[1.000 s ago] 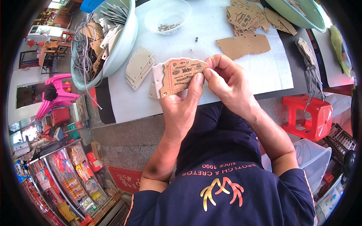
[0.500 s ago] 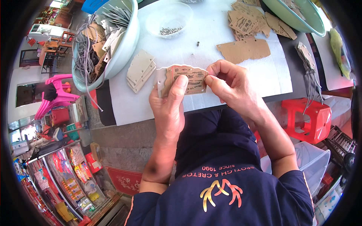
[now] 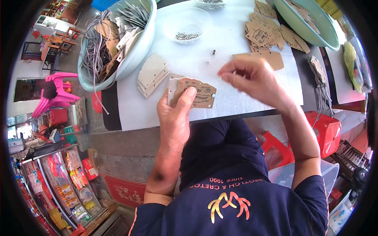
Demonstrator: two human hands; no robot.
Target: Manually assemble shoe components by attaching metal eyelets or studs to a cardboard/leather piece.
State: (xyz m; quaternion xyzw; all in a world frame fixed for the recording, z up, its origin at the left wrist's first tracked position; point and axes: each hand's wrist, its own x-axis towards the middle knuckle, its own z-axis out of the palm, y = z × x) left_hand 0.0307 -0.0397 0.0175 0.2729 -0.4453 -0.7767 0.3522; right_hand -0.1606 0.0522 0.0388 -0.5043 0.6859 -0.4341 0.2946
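The left hand (image 3: 174, 118) pinches a printed brown card (image 3: 202, 94), its thumb pressed flat on the card's face and its fingers mostly hidden behind. The card lies nearer the person than the clear bowl (image 3: 173, 23), directly on the near side of it, held tilted above the white sheet (image 3: 228, 31). The thumb covers the left part of the card, so most of the printed face sticks out past the grip to the right, with its scalloped edge above the thumb tip. A white piece (image 3: 172, 87) shows behind the card's left edge, in the same grip. A small shiny round stud (image 3: 213, 95) sits at the card's right edge, well clear of the thumb

The right hand (image 3: 256, 76) is in the air to the near right of the clear bowl, apart from the card. Its thumb and forefinger tips are close together, and blur means I cannot tell whether they touch or pinch anything

Small metal bits (image 3: 188, 36) lie in the clear bowl. Left of the bowl stands a pale green tub (image 3: 147, 45) with grey cords (image 3: 94, 51); to its near left is a stack of white cards (image 3: 151, 78). Right of the bowl lies a pile of brown cards (image 3: 262, 33)
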